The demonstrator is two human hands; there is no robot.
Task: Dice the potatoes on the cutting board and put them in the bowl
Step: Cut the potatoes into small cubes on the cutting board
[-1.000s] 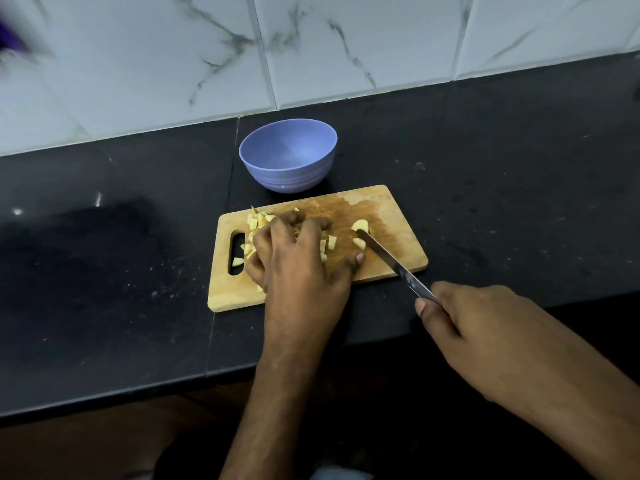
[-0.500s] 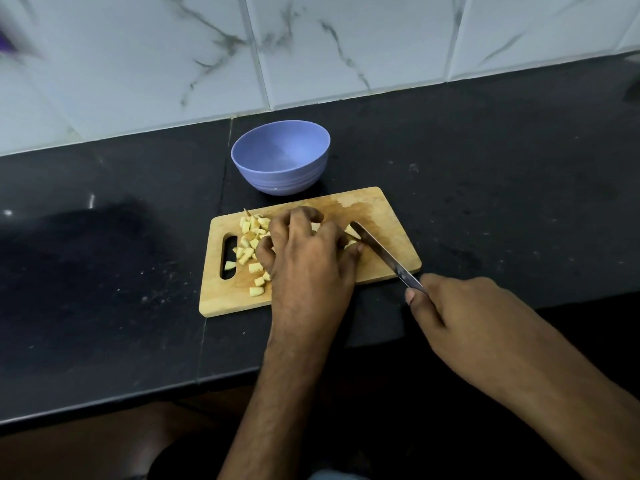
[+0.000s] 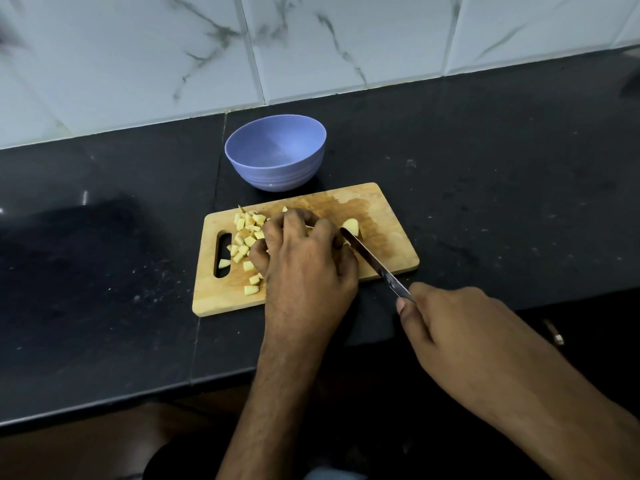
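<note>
Black counter [image 3: 485, 202]; pale diced potato [image 3: 246, 237]; left hand [image 3: 301, 268] curled over pieces, right hand [image 3: 460, 327] grips knife [image 3: 374, 263]

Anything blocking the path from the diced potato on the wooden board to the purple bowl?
Nothing visible: the purple plastic bowl sits just beyond the wooden cutting board, apparently empty, no object between it and the diced potato pieces.
</note>
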